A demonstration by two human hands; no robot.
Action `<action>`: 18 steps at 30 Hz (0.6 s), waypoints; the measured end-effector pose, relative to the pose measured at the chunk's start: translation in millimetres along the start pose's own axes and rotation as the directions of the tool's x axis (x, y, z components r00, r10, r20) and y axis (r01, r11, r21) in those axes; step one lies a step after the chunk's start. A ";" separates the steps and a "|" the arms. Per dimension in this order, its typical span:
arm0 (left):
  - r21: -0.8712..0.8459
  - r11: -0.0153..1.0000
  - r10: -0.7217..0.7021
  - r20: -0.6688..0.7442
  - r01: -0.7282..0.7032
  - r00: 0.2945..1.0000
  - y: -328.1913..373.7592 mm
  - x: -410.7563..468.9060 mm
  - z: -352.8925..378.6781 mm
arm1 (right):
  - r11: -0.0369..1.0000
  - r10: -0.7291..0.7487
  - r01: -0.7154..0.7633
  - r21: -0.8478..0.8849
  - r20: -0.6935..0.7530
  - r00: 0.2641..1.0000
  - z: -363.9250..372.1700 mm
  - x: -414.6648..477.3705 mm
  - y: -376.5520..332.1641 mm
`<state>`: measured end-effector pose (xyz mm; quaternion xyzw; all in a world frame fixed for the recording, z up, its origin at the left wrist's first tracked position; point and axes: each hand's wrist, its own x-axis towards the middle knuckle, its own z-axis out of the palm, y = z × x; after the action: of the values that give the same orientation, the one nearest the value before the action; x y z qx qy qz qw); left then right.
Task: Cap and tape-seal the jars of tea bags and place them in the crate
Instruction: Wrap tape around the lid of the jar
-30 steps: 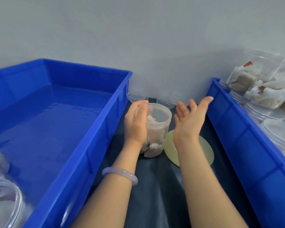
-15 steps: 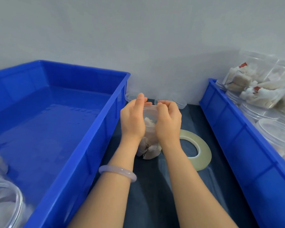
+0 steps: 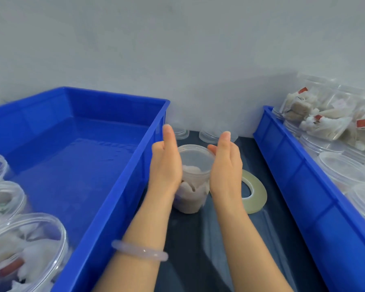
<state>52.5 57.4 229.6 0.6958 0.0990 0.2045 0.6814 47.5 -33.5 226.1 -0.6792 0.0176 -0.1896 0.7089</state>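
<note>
Once we unclasped the jar (image 3: 193, 180), our left hand (image 3: 165, 165) and right hand (image 3: 226, 167) flanked it flat, each grip empty; taping seemed next.

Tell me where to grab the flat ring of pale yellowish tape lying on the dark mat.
Pinch the pale yellowish tape ring across its band at the right side, from above: one finger into the centre hole, thumb on the outer edge. It lies flat on the dark mat, leaving no wall to wrap, and the right hand hides its left part.
</note>
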 end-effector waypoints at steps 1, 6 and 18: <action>-0.005 1.000 -0.005 -0.008 0.005 1.000 3.6 2.4 -4.5 | 1.000 0.017 -0.016 -0.019 0.049 0.999 -2.1 0.8 -1.4; -0.188 0.982 0.032 0.258 0.018 0.966 -0.7 -7.1 -10.0 | 1.000 0.008 -0.007 -0.006 0.131 0.991 -1.1 -8.6 4.5; -0.271 0.959 -0.049 0.134 0.084 0.990 -5.4 -19.1 -17.6 | 0.988 -0.112 0.112 -0.105 0.012 0.994 -10.1 -4.5 13.9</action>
<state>28.7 65.7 221.2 0.6018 0.0496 0.1489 0.7831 43.9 -41.8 210.8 -0.7160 -0.0129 -0.2257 0.6604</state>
